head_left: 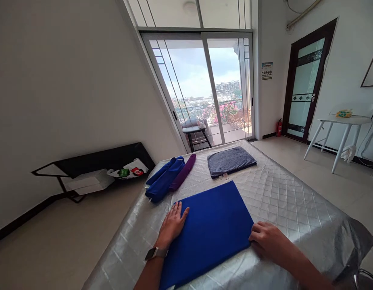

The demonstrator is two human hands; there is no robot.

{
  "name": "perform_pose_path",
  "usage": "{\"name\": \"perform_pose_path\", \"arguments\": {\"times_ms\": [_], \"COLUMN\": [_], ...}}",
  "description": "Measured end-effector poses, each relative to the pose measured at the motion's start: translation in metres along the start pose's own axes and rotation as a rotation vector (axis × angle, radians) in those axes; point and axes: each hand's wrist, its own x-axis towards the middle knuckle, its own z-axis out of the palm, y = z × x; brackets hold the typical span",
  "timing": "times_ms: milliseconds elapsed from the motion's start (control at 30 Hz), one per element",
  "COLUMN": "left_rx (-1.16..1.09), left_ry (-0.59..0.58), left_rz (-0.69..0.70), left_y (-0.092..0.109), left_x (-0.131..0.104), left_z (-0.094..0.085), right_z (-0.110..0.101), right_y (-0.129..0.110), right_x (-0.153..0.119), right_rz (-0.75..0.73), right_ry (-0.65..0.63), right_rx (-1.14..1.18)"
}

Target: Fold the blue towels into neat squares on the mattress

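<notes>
A flat blue rectangle (213,229), which looks like a neatly folded cloth, lies on the silver quilted cover (283,189) in front of me. My left hand (173,221), with a watch on its wrist, rests flat on its left edge, fingers stretched out. At the right edge, my right hand (266,239) has its fingers curled and pinches the border near the corner; the thumb is mostly hidden. Beyond my left hand lie a folded blue cloth (165,181) with straps and a rolled purple cloth (183,173). A folded grey towel (231,161) lies farther back.
A black rack (104,161) holding a white box (91,181) and a printed bag (128,169) stands along the left wall. Sliding glass doors (210,92) are behind the covered surface. To the right are a white table (345,119), a fire extinguisher (279,127) and a dark-framed door (309,84).
</notes>
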Motion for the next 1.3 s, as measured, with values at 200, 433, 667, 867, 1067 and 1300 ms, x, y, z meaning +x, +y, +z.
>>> {"name": "perform_pose_path", "arguments": {"times_ms": [200, 433, 667, 867, 1067, 1300], "left_rx": [0.008, -0.175, -0.379, -0.227, 0.042, 0.084], "left_ry": [-0.049, -0.185, -0.162, 0.116, 0.507, 0.684], "left_rz": [0.0, 0.11, 0.141, 0.145, 0.446, 0.622], "left_y": [0.0, -0.012, -0.003, 0.009, 0.022, 0.02], "left_x": [-0.004, -0.057, -0.175, -0.192, -0.203, -0.238], "left_z": [-0.021, -0.078, -0.067, -0.049, -0.074, -0.098], "right_z": [0.003, 0.003, 0.001, -0.014, -0.026, -0.056], "right_y": [0.001, 0.005, 0.007, 0.002, 0.0, -0.023], "right_x": [0.001, 0.001, 0.002, 0.003, -0.007, -0.035], "right_rz": [-0.047, -0.074, -0.11, -0.102, -0.15, -0.092], "right_ry": [0.049, 0.039, 0.123, 0.299, 0.343, -0.009], "right_rx": [-0.046, -0.053, -0.063, -0.154, -0.256, -0.123]}}
